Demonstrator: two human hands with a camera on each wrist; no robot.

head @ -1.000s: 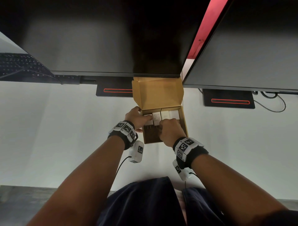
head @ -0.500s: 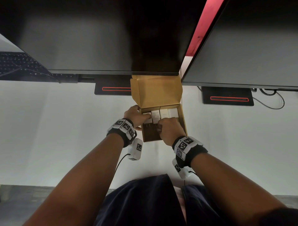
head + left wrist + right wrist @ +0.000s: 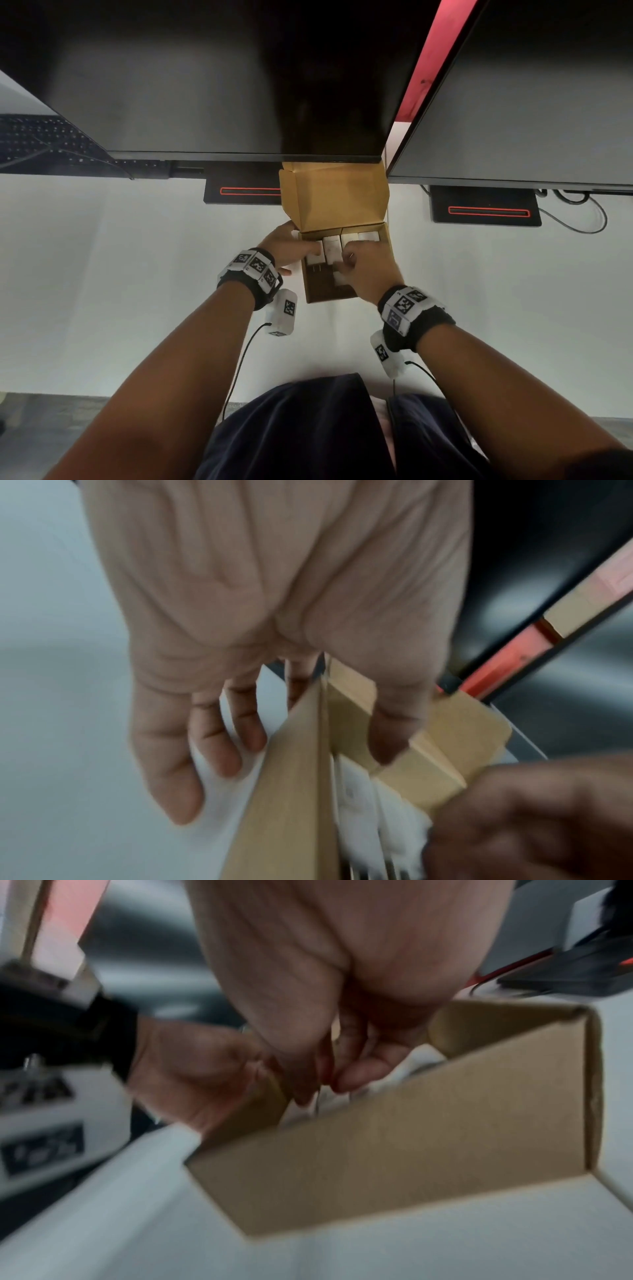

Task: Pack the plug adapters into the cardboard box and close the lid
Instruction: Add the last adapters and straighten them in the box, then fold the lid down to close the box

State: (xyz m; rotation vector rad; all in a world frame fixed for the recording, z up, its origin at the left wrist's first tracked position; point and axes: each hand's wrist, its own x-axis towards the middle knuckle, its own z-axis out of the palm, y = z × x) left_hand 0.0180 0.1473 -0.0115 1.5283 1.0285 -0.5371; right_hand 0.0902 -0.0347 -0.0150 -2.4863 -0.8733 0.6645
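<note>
Nearest, the right hand [image 3: 368, 270] is seen reaching into the cardboard box [image 3: 325, 297], its fingers curled and pinched on a white plug adapter [image 3: 340, 278] in the near part. The box's left wall is gripped by the left hand [image 3: 287, 248], thumb inside and fingers outside on the white desk [image 3: 102, 274]. Further in, more plug adapters [image 3: 359, 237] are lined along the back wall. Beyond them the lid [image 3: 335, 198] is stood open, under two dark monitors [image 3: 222, 78].

Office workstation, white desk [image 3: 102, 291], two dark monitors [image 3: 222, 78], keyboard [image 3: 37, 144], cables [image 3: 582, 219]
</note>
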